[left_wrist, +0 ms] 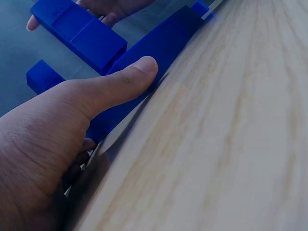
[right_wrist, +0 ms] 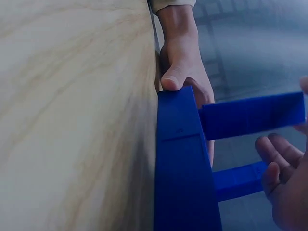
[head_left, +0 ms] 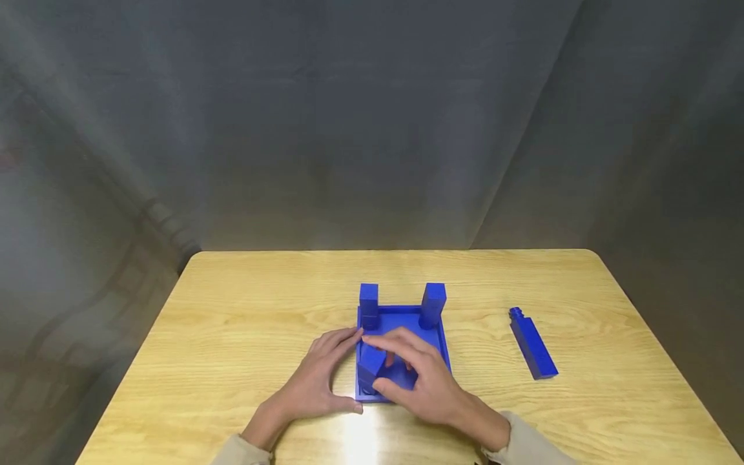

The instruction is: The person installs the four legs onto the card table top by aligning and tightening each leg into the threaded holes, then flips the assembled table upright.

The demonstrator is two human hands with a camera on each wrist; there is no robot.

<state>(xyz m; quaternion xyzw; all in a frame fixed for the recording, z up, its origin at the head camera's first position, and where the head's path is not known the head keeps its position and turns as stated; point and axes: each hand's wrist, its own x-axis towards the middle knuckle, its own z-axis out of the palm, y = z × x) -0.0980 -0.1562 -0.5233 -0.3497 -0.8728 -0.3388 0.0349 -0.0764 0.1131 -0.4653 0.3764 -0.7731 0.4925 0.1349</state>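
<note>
A blue square base [head_left: 446,349] lies mid-table with two upright blue posts [head_left: 369,303] [head_left: 433,303] at its back corners. My left hand [head_left: 320,374] holds the base's left edge, thumb [left_wrist: 120,82] pressed on the front-left corner and fingers along the side. My right hand [head_left: 418,374] grips a third blue post [head_left: 371,365] at the front-left corner of the base, tilted slightly. In the right wrist view this post [right_wrist: 250,115] sticks out from the base [right_wrist: 183,168] between my fingers [right_wrist: 274,154]. Whether its foot is seated is hidden.
One loose blue post [head_left: 533,345] with a peg on its far end lies flat on the wooden table [head_left: 232,323], to the right of the base. A grey curtain hangs behind the table's back edge.
</note>
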